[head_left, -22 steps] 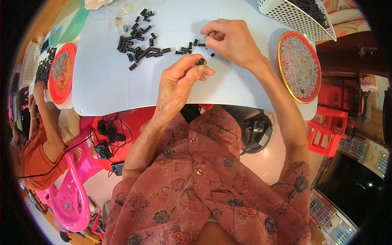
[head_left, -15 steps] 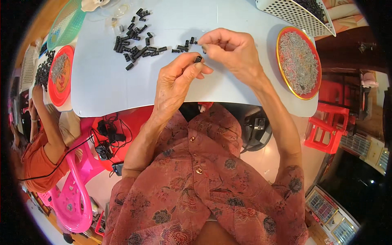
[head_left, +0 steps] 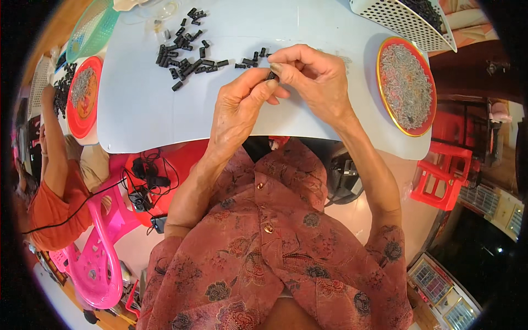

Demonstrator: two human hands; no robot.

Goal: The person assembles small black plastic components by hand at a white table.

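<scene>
My left hand (head_left: pixel 237 104) pinches a small black cylindrical piece (head_left: pixel 271 76) between thumb and fingers, over the table. My right hand (head_left: pixel 319 80) is closed in a pinch, its thumb and fingertips at the upper end of that piece. Whatever the right fingertips hold, if anything, is too small and covered to make out. Just beyond the hands lie several loose black pieces (head_left: pixel 249 62). Farther left is a bigger scattered pile of the same black pieces (head_left: pixel 192 67).
Right of my hands, a red gold-rimmed plate (head_left: pixel 379 77) bears many tiny clear-grey parts. Behind it stands a white perforated basket (head_left: pixel 385 21) with black pieces. At left are a green basket (head_left: pixel 91 33), a red plate (head_left: pixel 74 124) and a co-worker's arm (head_left: pixel 55 159). A red stool (head_left: pixel 440 187) stands right.
My right fingertips have come in against the black piece, closing the gap between the hands. At far left, the co-worker's arm has reached farther up toward the black pieces.
</scene>
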